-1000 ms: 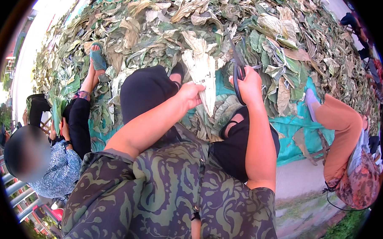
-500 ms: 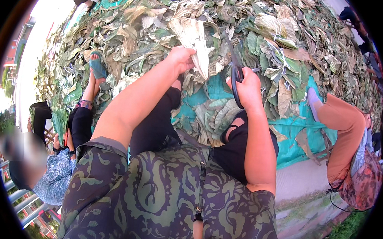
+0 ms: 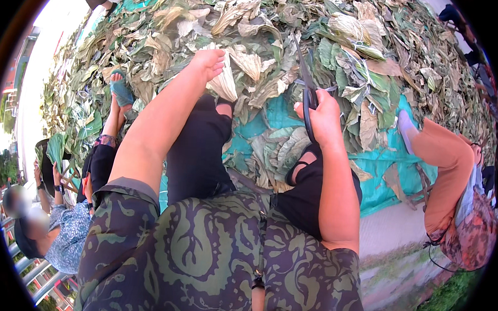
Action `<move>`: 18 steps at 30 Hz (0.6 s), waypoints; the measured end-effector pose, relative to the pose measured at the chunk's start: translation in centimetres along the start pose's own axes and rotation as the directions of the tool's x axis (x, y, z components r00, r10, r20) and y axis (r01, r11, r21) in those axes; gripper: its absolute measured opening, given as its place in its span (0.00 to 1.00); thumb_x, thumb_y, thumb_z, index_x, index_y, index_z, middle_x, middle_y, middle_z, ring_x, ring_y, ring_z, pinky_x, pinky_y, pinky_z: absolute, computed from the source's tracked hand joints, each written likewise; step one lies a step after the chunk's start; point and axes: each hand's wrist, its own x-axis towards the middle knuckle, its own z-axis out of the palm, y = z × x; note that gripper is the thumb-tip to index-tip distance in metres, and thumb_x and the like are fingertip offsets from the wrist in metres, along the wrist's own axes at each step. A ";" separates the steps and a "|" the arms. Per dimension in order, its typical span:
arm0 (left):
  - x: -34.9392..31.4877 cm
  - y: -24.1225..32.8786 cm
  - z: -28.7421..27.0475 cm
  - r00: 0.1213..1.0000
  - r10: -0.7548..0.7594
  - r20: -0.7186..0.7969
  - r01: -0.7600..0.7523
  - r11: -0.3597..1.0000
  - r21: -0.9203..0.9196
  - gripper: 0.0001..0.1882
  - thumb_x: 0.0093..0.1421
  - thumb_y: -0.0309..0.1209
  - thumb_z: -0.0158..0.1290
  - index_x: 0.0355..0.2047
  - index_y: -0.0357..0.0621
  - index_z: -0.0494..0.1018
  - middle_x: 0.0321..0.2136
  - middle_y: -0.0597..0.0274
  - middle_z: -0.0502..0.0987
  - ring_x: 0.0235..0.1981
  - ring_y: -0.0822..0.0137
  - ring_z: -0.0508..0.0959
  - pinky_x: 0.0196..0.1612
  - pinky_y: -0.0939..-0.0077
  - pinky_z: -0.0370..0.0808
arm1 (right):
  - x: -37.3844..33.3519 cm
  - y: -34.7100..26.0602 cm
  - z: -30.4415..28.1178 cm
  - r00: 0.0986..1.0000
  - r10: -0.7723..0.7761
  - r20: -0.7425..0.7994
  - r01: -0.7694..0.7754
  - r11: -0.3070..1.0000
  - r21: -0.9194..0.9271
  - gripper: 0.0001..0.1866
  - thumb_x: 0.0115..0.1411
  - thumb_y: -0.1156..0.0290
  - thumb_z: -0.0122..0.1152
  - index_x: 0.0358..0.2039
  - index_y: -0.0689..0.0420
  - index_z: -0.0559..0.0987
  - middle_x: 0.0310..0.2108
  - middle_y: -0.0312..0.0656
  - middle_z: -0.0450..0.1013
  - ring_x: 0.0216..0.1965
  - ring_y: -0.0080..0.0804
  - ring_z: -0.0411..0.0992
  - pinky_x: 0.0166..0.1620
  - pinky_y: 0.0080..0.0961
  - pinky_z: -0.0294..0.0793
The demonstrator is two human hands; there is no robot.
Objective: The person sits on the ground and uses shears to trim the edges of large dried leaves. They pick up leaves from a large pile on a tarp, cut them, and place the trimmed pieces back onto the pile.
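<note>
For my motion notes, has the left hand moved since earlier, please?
Yes: the left hand moved forward and leftward, away from the teal tarp patch.

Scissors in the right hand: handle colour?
Black; the scissor handles in the right hand show best in the head view.

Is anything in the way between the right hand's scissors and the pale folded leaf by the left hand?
Nothing visible stands up between the scissors in the right hand and the pale folded leaf by the left hand. Other dried leaves lie between them in the picture, seemingly low down. Heights are hard to judge.
</note>
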 end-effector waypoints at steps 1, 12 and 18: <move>0.1 0.1 -0.4 0.999 0.047 0.001 -0.047 0.998 0.038 0.18 0.55 0.30 0.49 0.47 0.43 0.63 0.41 0.60 0.69 0.41 0.66 0.69 0.44 0.70 0.66 | 0.2 0.3 0.1 1.000 0.008 0.011 -0.008 1.000 0.011 0.15 0.38 0.69 0.66 0.23 0.62 0.71 0.20 0.43 0.70 0.22 0.35 0.69 0.30 0.28 0.67; 5.6 -11.7 -10.6 0.988 -0.147 -0.035 0.151 0.971 0.186 0.06 0.51 0.28 0.49 0.31 0.47 0.67 0.22 0.68 0.68 0.20 0.75 0.65 0.23 0.78 0.64 | -0.5 1.9 0.6 0.993 0.082 0.086 -0.091 0.991 0.099 0.15 0.40 0.70 0.64 0.22 0.63 0.68 0.17 0.38 0.64 0.19 0.26 0.60 0.26 0.24 0.63; 3.7 -13.3 -10.1 0.967 -0.087 -0.237 0.125 0.981 0.147 0.02 0.50 0.26 0.48 0.25 0.43 0.67 0.16 0.66 0.66 0.14 0.73 0.64 0.14 0.77 0.58 | -1.1 3.6 0.4 0.983 0.150 0.102 -0.158 0.984 0.082 0.14 0.40 0.71 0.63 0.21 0.64 0.67 0.17 0.36 0.62 0.20 0.22 0.58 0.25 0.22 0.61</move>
